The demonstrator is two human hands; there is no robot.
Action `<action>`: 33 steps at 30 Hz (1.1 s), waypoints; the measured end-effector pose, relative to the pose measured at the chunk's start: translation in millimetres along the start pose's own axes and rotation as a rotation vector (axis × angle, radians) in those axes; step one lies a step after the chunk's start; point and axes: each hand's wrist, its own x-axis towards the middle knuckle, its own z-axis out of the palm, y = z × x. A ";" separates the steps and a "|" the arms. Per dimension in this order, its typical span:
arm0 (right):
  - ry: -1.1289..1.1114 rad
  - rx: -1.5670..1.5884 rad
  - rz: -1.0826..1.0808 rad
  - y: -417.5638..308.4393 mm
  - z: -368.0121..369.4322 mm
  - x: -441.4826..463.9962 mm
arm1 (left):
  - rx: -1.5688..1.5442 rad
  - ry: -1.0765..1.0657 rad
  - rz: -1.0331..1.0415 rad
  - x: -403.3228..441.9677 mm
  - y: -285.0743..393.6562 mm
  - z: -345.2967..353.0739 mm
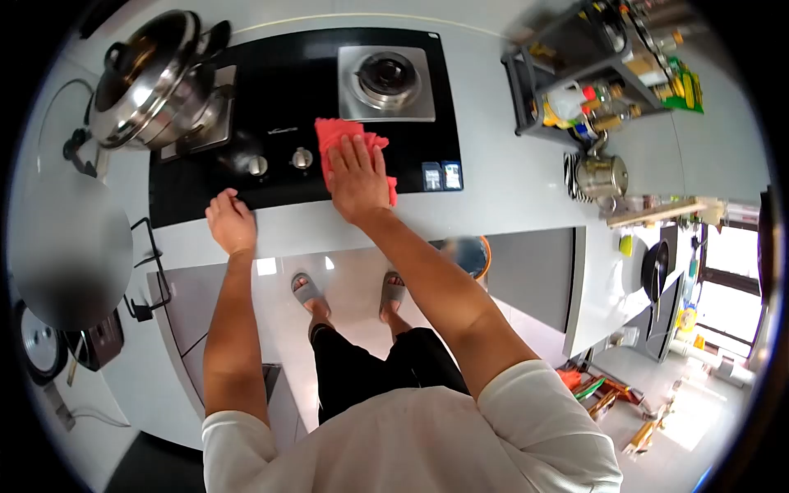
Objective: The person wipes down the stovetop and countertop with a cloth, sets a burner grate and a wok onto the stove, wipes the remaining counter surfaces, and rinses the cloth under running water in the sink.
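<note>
A red cloth lies on the black glass cooktop, just below the right burner. Flat on the cloth rests my right hand, its fingers stretched forward and pressing it to the glass. Two metal knobs, one of them the knob, are to the left of the cloth. My left hand rests at the front edge of the cooktop, fingers loosely curled, with nothing visible in it; its fingertips are partly hidden.
A large lidded steel pot stands over the left burner. A black wire rack is at the left counter edge. To the right are a grey shelf with bottles and a steel kettle. An orange-rimmed bin stands below the counter.
</note>
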 end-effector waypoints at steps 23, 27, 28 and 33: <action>0.370 0.194 0.159 132.2 -27.9 -167.9 | -0.292 -0.311 0.474 -93.8 187.6 17.6; 0.457 -0.002 0.386 200.0 -56.4 -223.5 | -0.321 -0.328 0.577 -97.8 225.0 18.8; 0.455 0.024 0.441 217.6 -53.1 -240.4 | -0.325 -0.330 0.611 -99.2 235.4 18.0; 0.697 0.177 0.598 222.3 -65.6 -219.4 | -0.375 -0.371 0.644 -109.1 270.4 16.0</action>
